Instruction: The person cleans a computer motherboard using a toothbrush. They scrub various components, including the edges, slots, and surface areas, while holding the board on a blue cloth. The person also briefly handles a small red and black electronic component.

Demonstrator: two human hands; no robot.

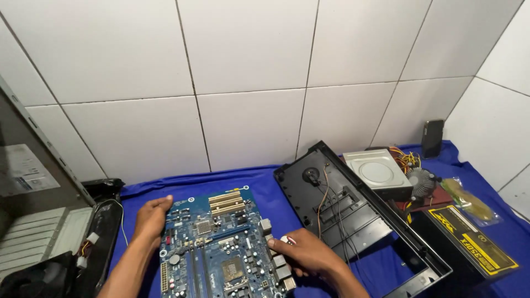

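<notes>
A blue computer motherboard [221, 243] lies flat on a blue cloth [259, 182] in the lower middle of the view. My left hand [150, 221] rests on its left edge, fingers curled over the far corner. My right hand [306, 254] grips the board's right edge beside the silver port blocks, with a small white-and-red thing [285, 240] pinched at the fingertips. Both forearms come in from the bottom.
A black case front panel [353, 215] with loose wires lies right of the board. Behind it sit an optical drive [378, 171], a cooler fan [422, 181], a phone [432, 138] and a black-and-yellow power supply box [475, 243]. An open computer case [38, 221] stands left.
</notes>
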